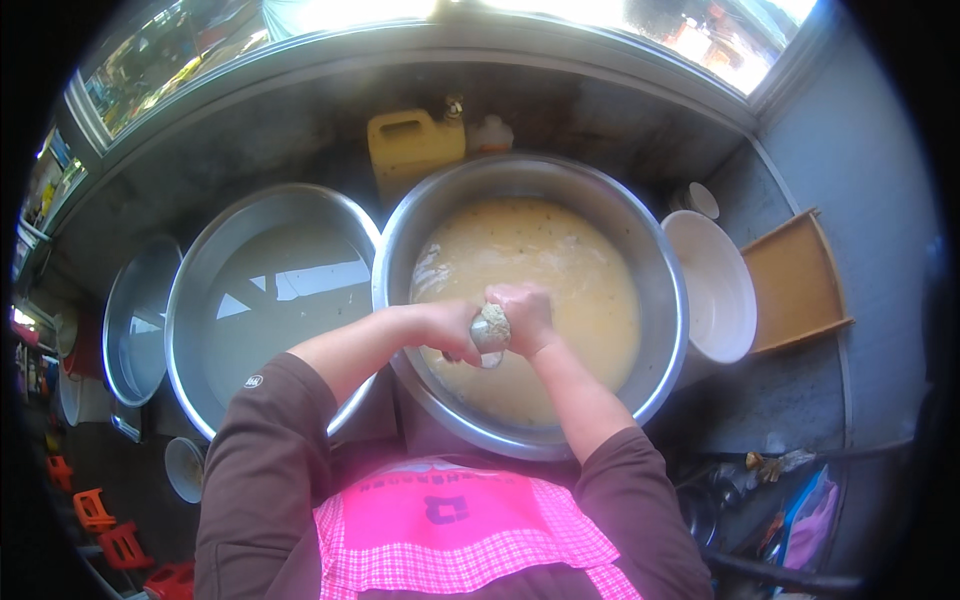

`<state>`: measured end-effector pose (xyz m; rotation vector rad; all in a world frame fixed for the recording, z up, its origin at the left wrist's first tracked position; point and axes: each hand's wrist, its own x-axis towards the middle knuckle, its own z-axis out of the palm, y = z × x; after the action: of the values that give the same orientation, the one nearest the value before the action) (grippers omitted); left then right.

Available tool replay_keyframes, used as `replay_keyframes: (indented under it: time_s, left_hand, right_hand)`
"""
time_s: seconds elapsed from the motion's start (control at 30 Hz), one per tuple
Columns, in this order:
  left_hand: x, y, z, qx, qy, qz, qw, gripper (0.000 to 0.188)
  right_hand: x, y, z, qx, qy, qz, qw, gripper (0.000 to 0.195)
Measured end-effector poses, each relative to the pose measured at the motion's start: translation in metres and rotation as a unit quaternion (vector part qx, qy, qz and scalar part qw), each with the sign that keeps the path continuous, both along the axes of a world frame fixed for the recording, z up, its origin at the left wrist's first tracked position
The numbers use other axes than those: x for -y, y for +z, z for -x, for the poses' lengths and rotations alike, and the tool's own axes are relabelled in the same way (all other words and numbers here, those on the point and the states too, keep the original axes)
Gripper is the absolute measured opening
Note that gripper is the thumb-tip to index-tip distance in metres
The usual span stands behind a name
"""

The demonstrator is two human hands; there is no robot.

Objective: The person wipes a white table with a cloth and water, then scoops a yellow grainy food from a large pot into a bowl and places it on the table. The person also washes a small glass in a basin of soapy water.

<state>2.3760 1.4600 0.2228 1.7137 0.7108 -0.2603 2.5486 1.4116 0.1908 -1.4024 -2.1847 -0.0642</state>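
Observation:
Over the right-hand large metal basin (667,360), my two hands meet around a pale greenish-white bundle (491,328). Part of the bundle looks smooth and shiny, and its material is unclear. My left hand (450,330) grips it from the left, fingers curled under. My right hand (521,311) is closed in a fist at its far right side; the fingers hide how much it holds. Below them the basin contains cloudy, yellowish liquid (547,240) with small dark specks. Left of it, a second large metal basin (180,360) holds greyish water (300,330).
Behind the basins stand a yellow jerrycan (420,146) and a brass tap (454,106). A white bowl (712,292) and a brown board (799,281) are at right. Further left is a smaller metal basin (139,330). Orange and red stools (94,510) stand lower left.

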Motion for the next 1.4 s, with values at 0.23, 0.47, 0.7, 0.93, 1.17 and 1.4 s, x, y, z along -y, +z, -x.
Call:
replay_keyframes:
  time_s: [0.23, 0.47, 0.7, 0.93, 1.17, 1.4]
  left_hand:
    - [0.004, -0.004, -0.018, 0.076, -0.069, -0.651, 0.752, 0.019]
    - [-0.035, -0.009, 0.010, 0.135, 0.377, -0.389, 0.830, 0.049]
    - [0.006, -0.034, -0.037, 0.476, 0.494, 0.264, 0.678, 0.060]
    - [0.019, -0.034, -0.046, 0.492, 0.499, 0.072, 0.710, 0.051]
    - [0.008, -0.050, -0.039, 0.468, 0.471, -0.028, 0.747, 0.050]
    - [-0.020, -0.068, -0.030, 0.193, 0.412, -0.235, 0.859, 0.054]
  right_hand:
    - [0.000, -0.089, 0.000, -0.480, 0.014, 0.330, 0.813, 0.011]
    - [0.019, -0.025, -0.019, -0.597, -0.107, 0.413, 0.679, 0.021]
    - [0.006, -0.041, 0.011, -0.734, -0.100, 0.291, 0.606, 0.017]
    - [0.009, -0.025, 0.028, -0.889, -0.053, 0.240, 0.387, 0.022]
    - [0.021, -0.016, 0.024, -0.858, -0.017, 0.312, 0.407, 0.027]
    - [0.005, -0.046, -0.022, -0.924, 0.013, 0.111, 0.365, 0.020]
